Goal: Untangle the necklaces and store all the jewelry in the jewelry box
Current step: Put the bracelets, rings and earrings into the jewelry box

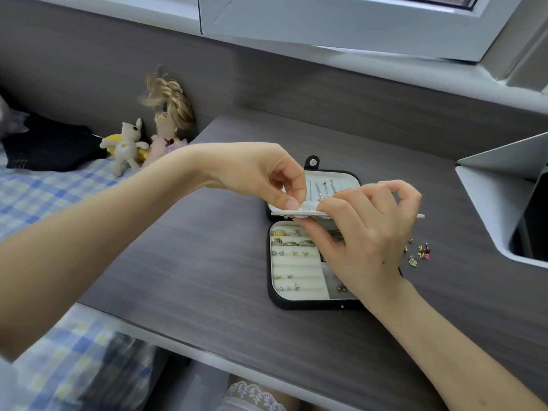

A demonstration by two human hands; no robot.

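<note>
A black jewelry box (274, 295) lies open on the dark wood desk (207, 262). Its white tray holds rings and several small earrings in rows. Thin necklaces (321, 189) hang inside the raised lid. A white earring panel (284, 213) stands edge-on across the box's middle. My left hand (267, 176) pinches the panel from above near its left part. My right hand (367, 232) pinches it from the right, covering the tray's right side. Several loose stud earrings (419, 252) lie on the desk right of the box.
An open laptop (510, 185) stands at the desk's right edge. A doll (170, 120) and a small plush toy (126, 143) sit on a checked bed left of the desk, beside dark clothing (50, 143). A window frame runs above.
</note>
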